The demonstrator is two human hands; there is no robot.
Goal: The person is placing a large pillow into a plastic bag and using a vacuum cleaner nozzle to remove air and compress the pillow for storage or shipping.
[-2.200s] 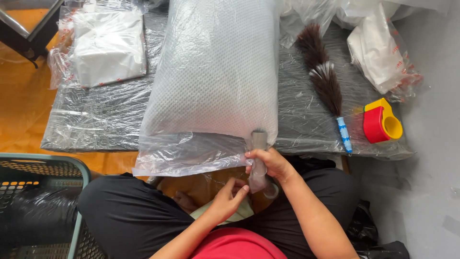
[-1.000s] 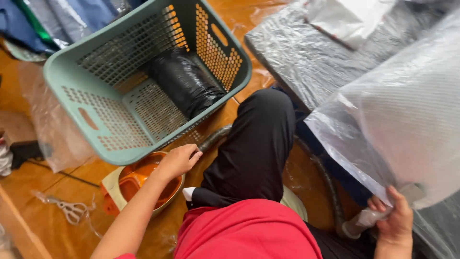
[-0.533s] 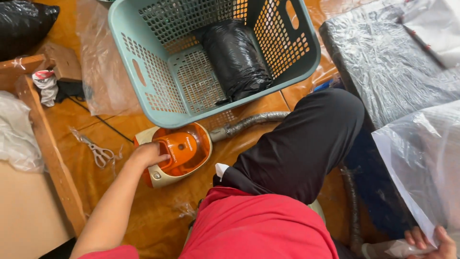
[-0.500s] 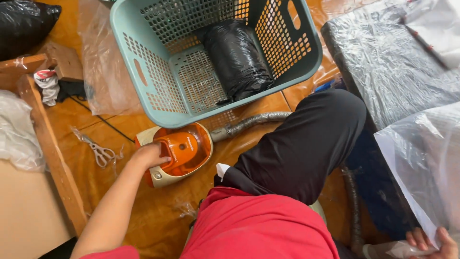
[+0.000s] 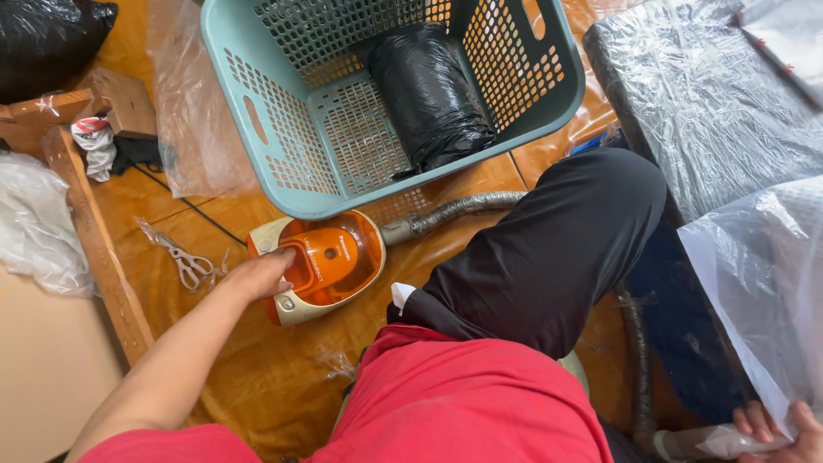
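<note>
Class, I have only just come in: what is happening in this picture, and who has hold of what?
A person sits on the floor. Their left hand rests on a small orange vacuum cleaner beside a green laundry basket that holds a black plastic roll. A grey hose runs from the cleaner under their leg. Their right hand, at the picture's edge, grips the hose end and the open edge of a clear plastic bag. Scissors lie nearby.

Orange-brown floor carries teal basket, orange vacuum cleaner, scissors, plastic-wrapped grey pad.
</note>
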